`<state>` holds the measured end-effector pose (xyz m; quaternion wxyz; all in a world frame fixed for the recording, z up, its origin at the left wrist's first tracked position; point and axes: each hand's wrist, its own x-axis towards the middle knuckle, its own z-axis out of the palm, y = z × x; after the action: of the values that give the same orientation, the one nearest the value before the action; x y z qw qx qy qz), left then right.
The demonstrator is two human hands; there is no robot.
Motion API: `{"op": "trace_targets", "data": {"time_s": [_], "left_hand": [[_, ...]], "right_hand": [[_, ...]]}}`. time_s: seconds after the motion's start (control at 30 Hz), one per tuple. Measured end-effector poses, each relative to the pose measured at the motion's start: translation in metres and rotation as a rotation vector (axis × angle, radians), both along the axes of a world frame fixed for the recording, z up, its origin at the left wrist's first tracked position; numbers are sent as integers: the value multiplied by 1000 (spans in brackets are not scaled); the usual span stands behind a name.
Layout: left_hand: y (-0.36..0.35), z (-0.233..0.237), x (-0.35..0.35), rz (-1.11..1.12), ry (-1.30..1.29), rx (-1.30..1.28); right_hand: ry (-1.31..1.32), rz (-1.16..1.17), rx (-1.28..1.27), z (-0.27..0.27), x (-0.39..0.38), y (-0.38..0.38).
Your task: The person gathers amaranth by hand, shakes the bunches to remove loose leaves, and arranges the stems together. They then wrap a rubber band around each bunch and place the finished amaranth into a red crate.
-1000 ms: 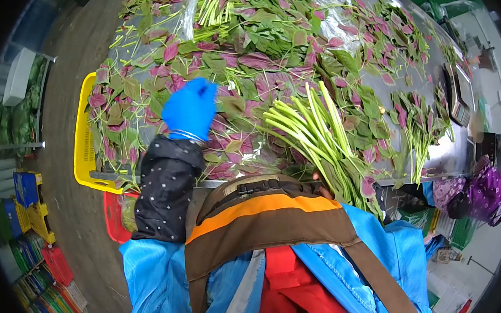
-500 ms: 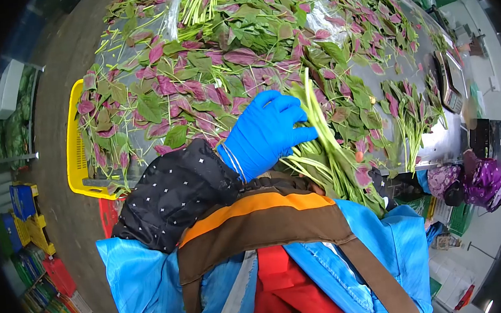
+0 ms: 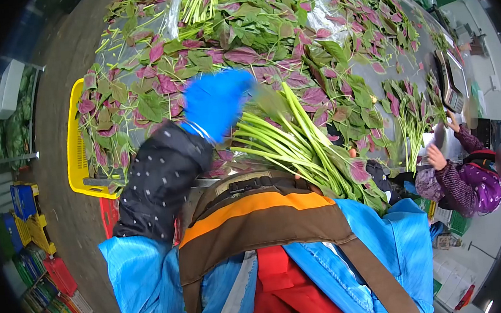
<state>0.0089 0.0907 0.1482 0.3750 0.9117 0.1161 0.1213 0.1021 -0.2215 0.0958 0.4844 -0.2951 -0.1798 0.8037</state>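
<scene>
My left hand [image 3: 216, 103], in a blue glove with a band at the wrist, is over the leaf-strewn table. Motion smears its fingers, and a blurred green leaf shows just beside them. A bunch of leafy greens [image 3: 304, 152], which look like amaranth, is tilted in front of my apron, its pale green stems pointing up and left. My right hand is almost wholly hidden behind that bunch; a small fingertip-like patch [image 3: 353, 153] shows at its edge. Loose amaranth leaves [image 3: 242, 56], green and purple-red, cover the table ahead.
A yellow crate [image 3: 76, 148] stands at the table's left edge. Clear plastic wrap [image 3: 324, 7] lies among the greens. On the right are a smaller upright bunch [image 3: 408, 122], a scale [image 3: 449, 82] and a person in purple [image 3: 479, 187] with raised hands. Colourful crates are stacked at lower left.
My left hand has moved left and slightly up, away from the bunch. The bunch's stems are now spread into view. At the right, the other person's hands have come up beside the table.
</scene>
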Motion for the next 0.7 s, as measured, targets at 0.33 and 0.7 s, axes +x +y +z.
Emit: {"op": "trace_targets", "data": {"time_s": [0.33, 0.7], "left_hand": [[-48, 49, 2, -398, -390, 4], [-64, 15, 29, -431, 71, -1351]], "right_hand": [[-2, -17, -5, 3, 7, 3], [34, -78, -30, -3, 9, -11]]}}
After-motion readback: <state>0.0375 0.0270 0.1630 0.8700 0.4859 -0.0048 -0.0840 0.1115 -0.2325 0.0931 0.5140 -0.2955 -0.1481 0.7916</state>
